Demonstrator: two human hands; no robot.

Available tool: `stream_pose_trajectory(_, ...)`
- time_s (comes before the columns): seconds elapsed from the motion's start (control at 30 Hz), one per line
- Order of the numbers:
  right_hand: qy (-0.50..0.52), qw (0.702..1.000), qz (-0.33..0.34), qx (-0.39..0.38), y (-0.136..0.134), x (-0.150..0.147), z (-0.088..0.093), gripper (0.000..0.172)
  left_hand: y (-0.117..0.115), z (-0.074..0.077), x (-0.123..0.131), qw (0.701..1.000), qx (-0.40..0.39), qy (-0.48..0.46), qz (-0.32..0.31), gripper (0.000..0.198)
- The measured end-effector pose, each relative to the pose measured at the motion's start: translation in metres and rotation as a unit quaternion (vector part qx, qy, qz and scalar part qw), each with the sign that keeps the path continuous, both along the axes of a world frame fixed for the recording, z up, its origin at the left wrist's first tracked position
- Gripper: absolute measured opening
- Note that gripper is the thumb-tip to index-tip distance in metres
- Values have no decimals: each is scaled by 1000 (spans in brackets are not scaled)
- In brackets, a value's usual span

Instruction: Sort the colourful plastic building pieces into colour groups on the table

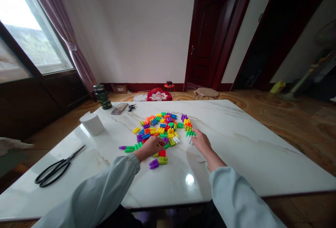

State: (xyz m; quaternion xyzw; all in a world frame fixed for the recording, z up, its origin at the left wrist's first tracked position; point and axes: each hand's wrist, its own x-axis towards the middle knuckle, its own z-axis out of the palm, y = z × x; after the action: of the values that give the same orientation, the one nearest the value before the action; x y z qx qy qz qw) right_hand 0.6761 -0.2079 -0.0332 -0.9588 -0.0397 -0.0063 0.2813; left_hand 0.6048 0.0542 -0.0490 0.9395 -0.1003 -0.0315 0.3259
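Note:
A pile of colourful plastic building blocks (pixel 157 130) with rounded pegs lies on the white table. My left hand (pixel 151 147) is over the near side of the pile. Its fingers are curled together by purple and green blocks, and what they hold, if anything, is hidden. On the right, a curved row of joined blocks (pixel 187 124) runs from purple through yellow, orange and green to white. At the row's near end, the closed fingers of my right hand (pixel 201 141) grip a white block (pixel 189 139). Closer to me lie a purple block (pixel 154 164) and an olive-green block (pixel 163 160).
Black-handled scissors (pixel 56 168) lie at the table's left, below a white paper roll (pixel 91 123). A camouflage flask (pixel 102 96), a phone (pixel 119 108) and keys (pixel 131 107) are along the far left edge. Beyond the table stands a round stool (pixel 206 92).

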Motion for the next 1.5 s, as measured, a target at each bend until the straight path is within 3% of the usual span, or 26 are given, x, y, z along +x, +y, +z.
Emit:
stream_pose_trajectory(0.4,52,999,9,2,-4,-4,0,26,-1,3,-1,1000,9,-1,-4,23)
stream_pose_trajectory(0.6,5,999,27,-37,5,-11,7,30,1,0,-1,1000,-1,16,0,27)
stream_pose_trajectory(0.77,13,994,20,-107,7,-13,9,16,1,-1,-4,1000,-12,28,-1,34)
stream_pose_trajectory(0.97,-8,992,33,-120,-1,-8,2,33,0,3,-4,1000,-13,26,-4,33)
stream_pose_trajectory(1.17,-4,994,36,-104,-7,0,-7,24,-1,6,-5,1000,-7,28,3,31)
stream_pose_trajectory(1.37,9,993,22,-118,-12,1,0,26,-3,10,-7,999,-6,31,10,30)
stream_pose_trajectory(1.5,-60,992,31,-109,-1,-3,3,25,-3,10,-7,999,-7,35,7,30)
